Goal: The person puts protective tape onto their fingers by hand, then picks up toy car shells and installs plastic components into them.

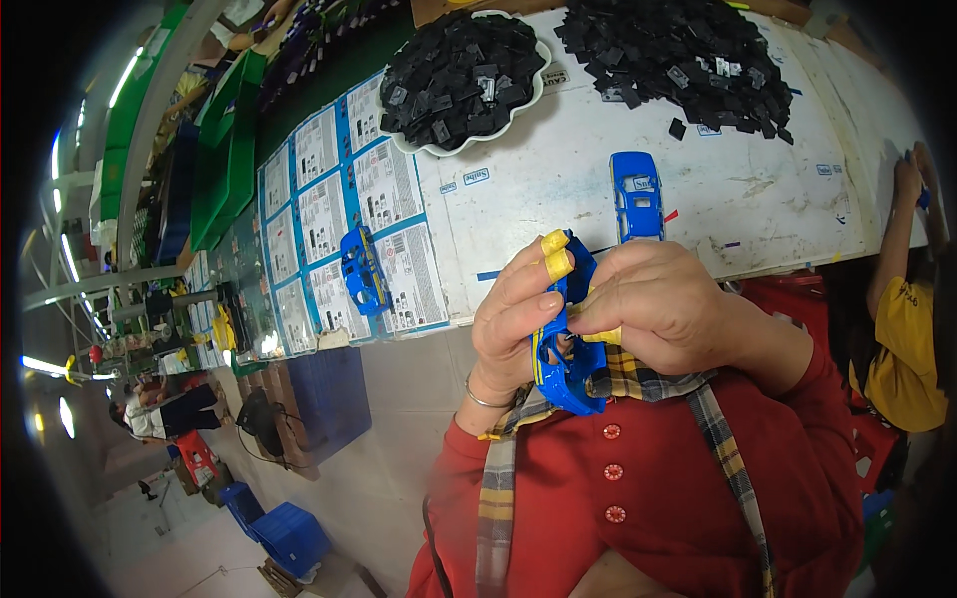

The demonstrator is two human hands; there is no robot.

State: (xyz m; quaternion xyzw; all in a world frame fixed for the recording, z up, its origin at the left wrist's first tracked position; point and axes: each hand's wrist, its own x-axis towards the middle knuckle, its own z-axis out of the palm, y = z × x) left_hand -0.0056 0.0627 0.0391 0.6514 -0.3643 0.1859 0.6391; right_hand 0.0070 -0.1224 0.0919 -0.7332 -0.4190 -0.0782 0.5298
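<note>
A blue toy car body shell (pixel 570 387) with a yellow stripe is tilted up in front of my chest, just off the table's near edge. My left hand (pixel 510 324) wraps round its side, with yellow tape on the fingertips. Against the shell's open side, the fingers of my right hand (pixel 663 307) are pinched together; whatever they hold is hidden. Beyond my right hand, another blue car shell (pixel 628 162) lies on the white table. A third blue shell (pixel 353 271) rests at the left on printed sheets.
A white scalloped bowl (pixel 545 72) of black flat pieces stands at the back. To its right is a loose heap of black pieces (pixel 688 65). Printed sheets (pixel 391 184) cover the table's left part. Green bins (pixel 227 149) stand far left; a person in yellow (pixel 902 349) sits at right.
</note>
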